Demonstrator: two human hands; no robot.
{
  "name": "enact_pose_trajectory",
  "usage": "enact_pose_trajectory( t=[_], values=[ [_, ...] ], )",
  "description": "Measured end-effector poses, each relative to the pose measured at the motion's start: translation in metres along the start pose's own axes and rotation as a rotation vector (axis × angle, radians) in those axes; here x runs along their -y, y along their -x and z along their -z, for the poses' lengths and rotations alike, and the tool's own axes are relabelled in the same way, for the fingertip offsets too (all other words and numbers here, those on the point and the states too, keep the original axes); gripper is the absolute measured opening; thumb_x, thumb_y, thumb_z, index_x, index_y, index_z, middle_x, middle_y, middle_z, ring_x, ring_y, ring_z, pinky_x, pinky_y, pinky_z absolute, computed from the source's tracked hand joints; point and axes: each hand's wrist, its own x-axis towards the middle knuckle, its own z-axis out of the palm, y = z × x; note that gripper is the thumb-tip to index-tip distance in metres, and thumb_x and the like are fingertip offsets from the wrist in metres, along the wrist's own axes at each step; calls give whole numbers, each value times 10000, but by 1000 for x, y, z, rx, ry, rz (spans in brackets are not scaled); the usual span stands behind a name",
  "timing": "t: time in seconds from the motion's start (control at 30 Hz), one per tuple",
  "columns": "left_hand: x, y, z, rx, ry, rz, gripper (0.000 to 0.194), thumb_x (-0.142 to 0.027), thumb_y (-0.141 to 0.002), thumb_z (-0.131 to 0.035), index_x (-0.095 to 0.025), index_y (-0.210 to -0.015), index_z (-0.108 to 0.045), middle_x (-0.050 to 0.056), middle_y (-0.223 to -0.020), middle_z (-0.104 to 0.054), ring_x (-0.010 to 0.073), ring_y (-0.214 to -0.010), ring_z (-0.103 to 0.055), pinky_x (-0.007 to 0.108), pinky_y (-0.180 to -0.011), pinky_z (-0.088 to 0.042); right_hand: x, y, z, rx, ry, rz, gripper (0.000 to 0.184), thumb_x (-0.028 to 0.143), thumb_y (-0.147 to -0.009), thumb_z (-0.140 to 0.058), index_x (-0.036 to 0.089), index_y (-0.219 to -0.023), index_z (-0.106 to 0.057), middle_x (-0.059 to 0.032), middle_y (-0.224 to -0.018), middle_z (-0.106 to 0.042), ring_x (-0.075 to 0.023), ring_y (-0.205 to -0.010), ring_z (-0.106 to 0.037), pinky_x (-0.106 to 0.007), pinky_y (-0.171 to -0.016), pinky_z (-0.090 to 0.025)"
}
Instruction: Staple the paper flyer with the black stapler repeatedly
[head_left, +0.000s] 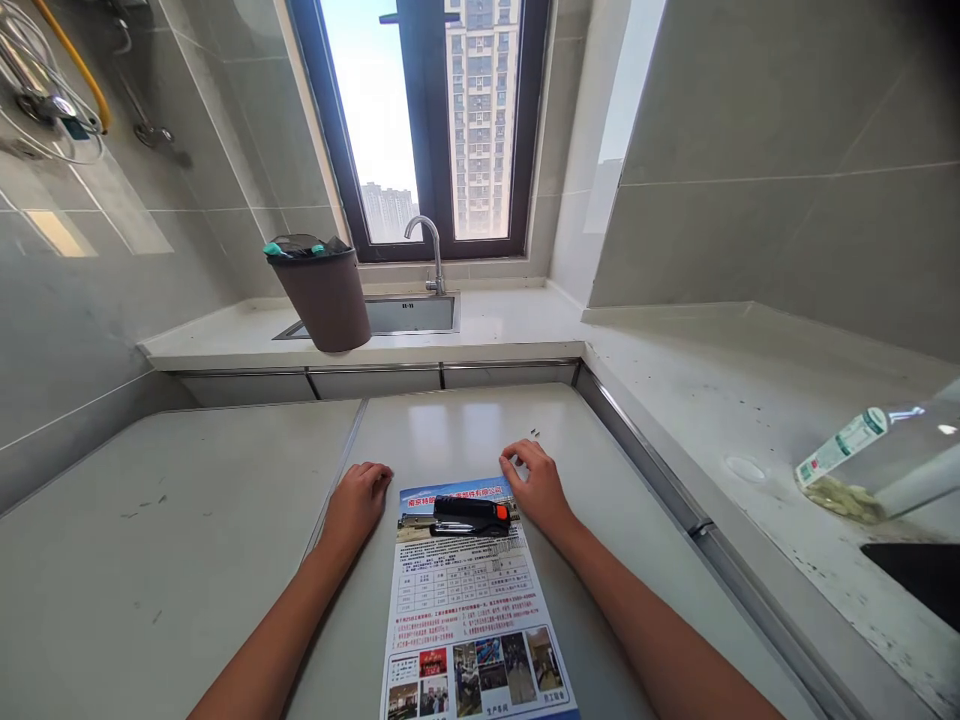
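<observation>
A printed flyer (465, 630) with a blue heading, tables and photos lies flat on the white tabletop (225, 560) between my hands. Across its upper part rests a black stapler (469, 515) with an orange-red mark at its right end. My left hand (360, 502) is on the tabletop just left of the flyer, fingers curled together, with nothing visible in them. By the flyer's upper right corner is my right hand (538, 488), thumb and index finger bent towards each other in a loose ring; no object shows there. Neither hand touches the stapler.
Several tiny dark bits (535, 433) lie beyond my right hand. A brown bin (322, 300) with a dark liner stands at the sink (412, 315), near the tap (431, 250). On the right counter (675, 350), a white-green tube (841, 447) leans in a clear container.
</observation>
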Motion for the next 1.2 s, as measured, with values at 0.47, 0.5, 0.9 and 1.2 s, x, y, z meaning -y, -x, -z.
enact_pose_trajectory(
  t=[0.47, 0.5, 0.9, 1.2],
  values=[
    [-31, 2, 2, -15, 350, -39, 331, -339, -1033, -397, -222, -1164, -679, 84, -1081, -658, 214, -923, -644, 324, -807, -509, 25, 18, -13, 480, -128, 248, 379, 198, -844, -750, 217, -1202, -627, -58, -1064, -709, -226, -966, -631, -349, -851, -486],
    [-32, 1, 2, -24, 350, -41, 318, -337, -1031, -407, -216, -1132, -682, 83, -1073, -659, 213, -916, -643, 324, -808, -511, 25, 17, -12, 459, -166, 224, 373, 192, -842, -750, 215, -1195, -631, -56, -1054, -706, -222, -958, -634, -343, -844, -491],
    [-56, 11, 16, -24, 471, -1, 249, -403, -961, -609, -261, -1146, -696, 42, -1132, -750, 247, -1060, -682, 345, -860, -567, 19, 15, -10, 325, -231, 112, 321, 193, -856, -736, 221, -1163, -647, -55, -993, -666, -215, -890, -622, -341, -798, -496],
    [-53, 9, 12, 33, 473, -162, 166, -317, -968, -635, -287, -1105, -723, 30, -1094, -749, 237, -1064, -650, 385, -926, -519, 18, 13, -9, 356, -289, 77, 321, 204, -848, -754, 239, -1155, -669, -39, -984, -671, -206, -877, -631, -336, -800, -496]
  ],
)
